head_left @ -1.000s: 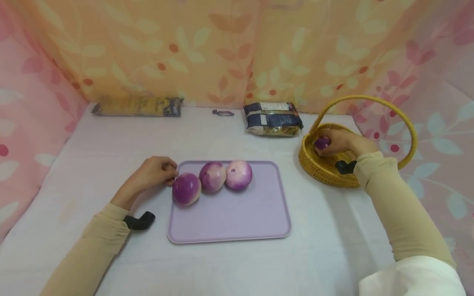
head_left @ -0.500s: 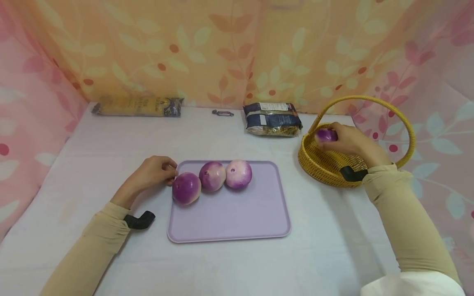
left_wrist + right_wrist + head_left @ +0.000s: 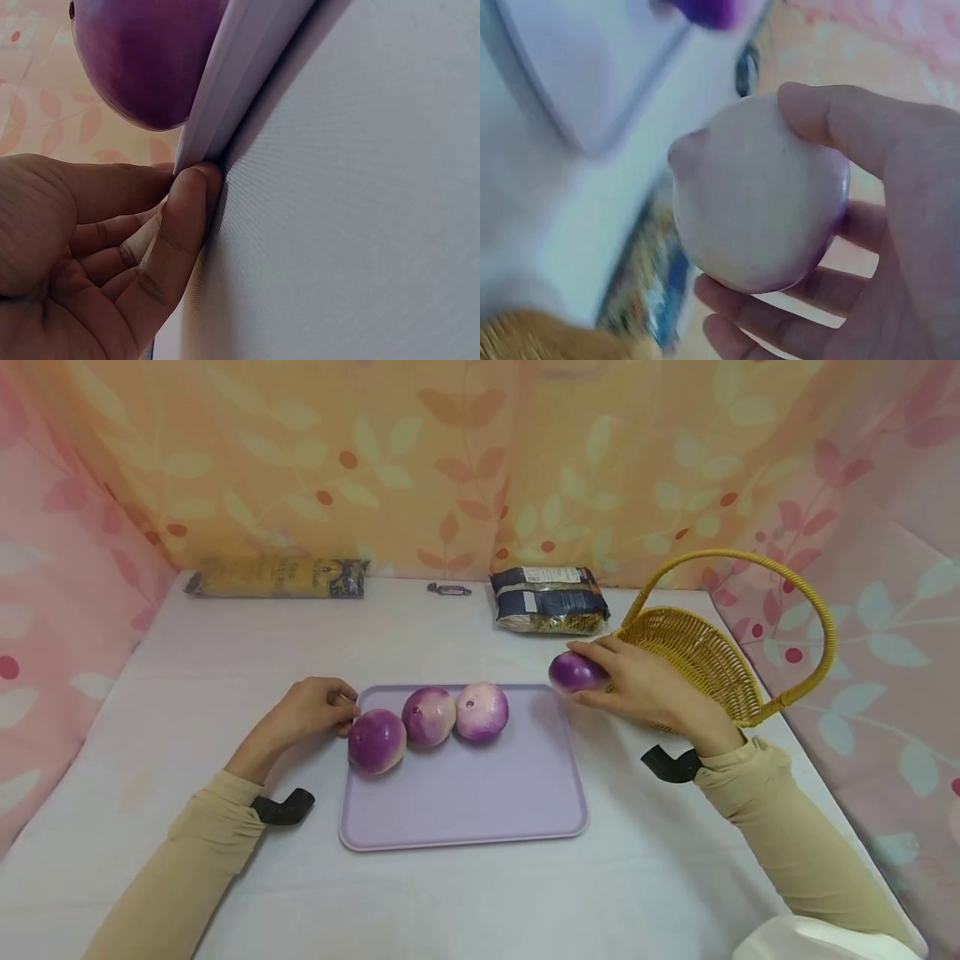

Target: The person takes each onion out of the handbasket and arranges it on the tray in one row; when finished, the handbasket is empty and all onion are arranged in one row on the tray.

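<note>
In the head view my right hand (image 3: 637,687) holds a purple-and-white turnip (image 3: 577,672) just off the back right corner of the lilac tray (image 3: 480,802). Its smooth pale side and small nub face the right wrist camera, with thumb and fingers wrapped round the turnip (image 3: 757,202). My left hand (image 3: 315,708) stays at the tray's back left corner. Seen from the left wrist, thumb and fingers pinch the tray rim (image 3: 232,82). On the tray's back part sit a left turnip (image 3: 377,742), a middle turnip (image 3: 429,717) and a paler right turnip (image 3: 482,712), in a row.
A yellow wicker basket (image 3: 705,647) with a tall handle stands on the right, partly behind my right hand. Along the back lie a long yellow packet (image 3: 273,578), a small wrapped candy (image 3: 449,589) and a dark pasta bag (image 3: 551,602). Patterned cloth encloses the white table.
My right hand has lifted the turnip out of the basket and carried it left to the tray's right edge. The left hand and the tray stay in place.
</note>
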Available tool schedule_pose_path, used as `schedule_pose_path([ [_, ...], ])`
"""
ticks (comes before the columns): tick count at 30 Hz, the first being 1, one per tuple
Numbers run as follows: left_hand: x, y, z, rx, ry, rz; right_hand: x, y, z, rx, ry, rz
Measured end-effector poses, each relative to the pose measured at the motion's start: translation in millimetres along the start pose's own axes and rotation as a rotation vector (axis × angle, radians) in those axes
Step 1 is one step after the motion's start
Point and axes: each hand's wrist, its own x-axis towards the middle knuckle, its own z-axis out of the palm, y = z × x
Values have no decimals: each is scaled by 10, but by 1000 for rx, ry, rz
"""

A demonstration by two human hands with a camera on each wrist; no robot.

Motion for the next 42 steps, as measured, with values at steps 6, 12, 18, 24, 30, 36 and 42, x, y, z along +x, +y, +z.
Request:
schedule_pose_path([
  [6,7,-1,5,-14,-7,-6,41,-139,351,48,-16,-92],
  [12,13,-5,-7,-16,-3,-1,55,-178,531,56,-6,-122],
  [18,9,-9,-12,-23,-3,-6,78,-202,579,50,-8,-123],
  [24,-7,-1,-15,-28,-4,-8,105,-242,604,79,13,-151],
  [30,-2,3,0,-16,0,0,123,-278,640,104,31,-171],
  [36,-3,4,4,-21,-3,0,135,-304,642,98,35,-174],
  [42,-4,-1,0,-26,-5,-4,151,-307,622,81,9,-163],
])
